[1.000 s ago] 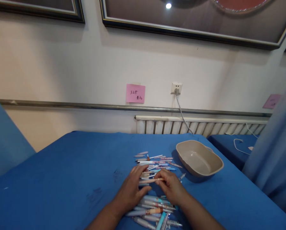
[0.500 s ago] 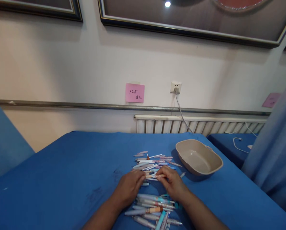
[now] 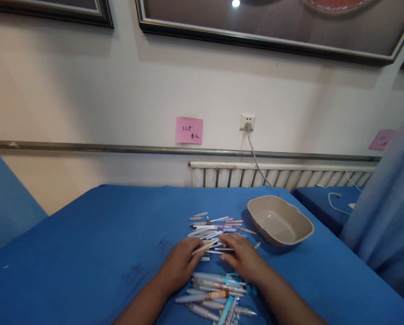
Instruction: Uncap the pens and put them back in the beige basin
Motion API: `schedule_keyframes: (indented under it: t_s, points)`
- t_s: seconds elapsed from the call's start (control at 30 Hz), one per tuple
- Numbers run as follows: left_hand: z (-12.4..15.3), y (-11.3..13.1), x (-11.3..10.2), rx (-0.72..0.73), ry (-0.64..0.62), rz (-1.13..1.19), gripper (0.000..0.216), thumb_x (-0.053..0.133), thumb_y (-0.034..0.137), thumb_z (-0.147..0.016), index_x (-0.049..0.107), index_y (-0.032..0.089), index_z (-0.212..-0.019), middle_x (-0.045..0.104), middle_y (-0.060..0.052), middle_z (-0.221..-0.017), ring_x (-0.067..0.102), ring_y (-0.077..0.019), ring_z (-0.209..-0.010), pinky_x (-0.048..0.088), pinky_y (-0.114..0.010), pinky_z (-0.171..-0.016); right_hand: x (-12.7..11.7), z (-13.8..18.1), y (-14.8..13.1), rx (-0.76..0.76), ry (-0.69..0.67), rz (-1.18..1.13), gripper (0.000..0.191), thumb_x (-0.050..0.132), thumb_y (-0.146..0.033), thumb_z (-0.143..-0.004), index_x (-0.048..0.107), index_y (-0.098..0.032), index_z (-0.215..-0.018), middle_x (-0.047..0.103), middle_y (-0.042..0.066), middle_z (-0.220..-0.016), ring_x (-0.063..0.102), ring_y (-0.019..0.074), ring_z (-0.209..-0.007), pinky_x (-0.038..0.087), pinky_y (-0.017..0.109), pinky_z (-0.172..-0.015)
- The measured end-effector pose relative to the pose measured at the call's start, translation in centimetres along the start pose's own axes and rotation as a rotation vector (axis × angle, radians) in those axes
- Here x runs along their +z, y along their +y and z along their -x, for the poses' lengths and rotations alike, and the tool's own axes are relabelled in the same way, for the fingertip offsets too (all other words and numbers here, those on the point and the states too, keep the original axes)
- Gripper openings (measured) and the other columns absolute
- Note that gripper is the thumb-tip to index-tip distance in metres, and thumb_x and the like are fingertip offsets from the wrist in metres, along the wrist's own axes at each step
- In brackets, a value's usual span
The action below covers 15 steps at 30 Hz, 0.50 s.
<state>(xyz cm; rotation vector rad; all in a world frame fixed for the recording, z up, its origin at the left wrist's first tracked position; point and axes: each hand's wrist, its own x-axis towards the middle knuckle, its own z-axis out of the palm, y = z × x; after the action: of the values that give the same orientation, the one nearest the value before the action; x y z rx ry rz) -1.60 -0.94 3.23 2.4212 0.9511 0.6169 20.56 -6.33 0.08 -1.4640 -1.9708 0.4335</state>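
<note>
My left hand is closed, thumb and fingers pinching a slim pale stick that slants up to the right; whether it is a whole pen or a pen part is unclear. Across from it, my right hand has thumb and forefinger apart, low over the far pile of pens. Thin white and dark sticks lie between the two hands. Nearer to me is a second pile, with a blue-and-white pen, a pen with a peach-and-brown end and a turquoise-ended pen.
A beige plastic basin stands to the right of the far pile. All this rests on a blue-covered table. Behind it are a white radiator, a metal rail and a plugged-in cord. A blue curtain hangs at the right.
The peach piece between both hands has parted from my right fingers, which have spread. My left hand now holds a slim pale stick at a slant. The view has shifted slightly.
</note>
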Motion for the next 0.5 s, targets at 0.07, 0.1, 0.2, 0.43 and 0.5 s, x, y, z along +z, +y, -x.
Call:
schedule_keyframes:
  t_s: [0.07,0.1,0.2,0.43,0.5]
  points:
    - [0.0,0.2,0.1,0.008,0.001,0.020,0.023,0.041,0.035,-0.093,0.060,0.021,-0.095,0.066,-0.003,-0.092,0.059,-0.0184,-0.087,0.042,-0.026,-0.078,0.2,0.0,-0.6,0.019,-0.005,0.059,0.040,0.059,-0.025,-0.082,0.051,-0.024,-0.121,0.061,0.005,-0.106,0.054,0.0201,-0.097,0.039,0.030,-0.085]
    - [0.0,0.3,0.2,0.007,0.001,0.028,0.023,0.041,0.034,-0.093,0.060,0.021,-0.095,0.066,-0.003,-0.092,0.059,-0.0182,-0.087,0.042,-0.026,-0.079,0.2,-0.1,-0.9,0.033,-0.007,0.109,0.037,0.058,-0.026,-0.083,0.052,-0.025,-0.120,0.061,0.005,-0.103,0.055,0.0199,-0.094,0.040,0.030,-0.082]
    - [0.1,0.3,0.4,0.015,-0.006,0.041,0.021,0.042,0.032,-0.092,0.060,0.022,-0.097,0.066,-0.002,-0.095,0.059,-0.0177,-0.089,0.043,-0.026,-0.080,-0.1,-0.3,-1.4,0.054,-0.043,0.291,0.020,0.049,-0.029,-0.089,0.062,-0.025,-0.104,0.062,0.004,-0.095,0.055,0.0195,-0.090,0.039,0.028,-0.078]
    - [0.0,-1.1,-0.1,-0.021,0.037,-0.097,0.019,0.044,0.028,-0.090,0.061,0.021,-0.096,0.065,-0.004,-0.092,0.058,-0.0202,-0.085,0.042,-0.029,-0.077,-1.7,-0.7,-0.3,0.137,-0.206,0.518,0.017,0.051,-0.023,-0.086,0.066,-0.018,-0.088,0.063,0.009,-0.093,0.056,0.0220,-0.088,0.036,0.031,-0.077]
    - [0.0,-1.2,-0.2,-0.025,0.043,-0.109,0.017,0.046,0.025,-0.088,0.060,0.021,-0.095,0.065,-0.004,-0.091,0.058,-0.0203,-0.085,0.042,-0.030,-0.076,-1.8,-0.5,-0.4,0.165,-0.179,0.498,0.016,0.051,-0.020,-0.084,0.065,-0.018,-0.092,0.062,0.010,-0.096,0.056,0.0224,-0.090,0.036,0.031,-0.078]
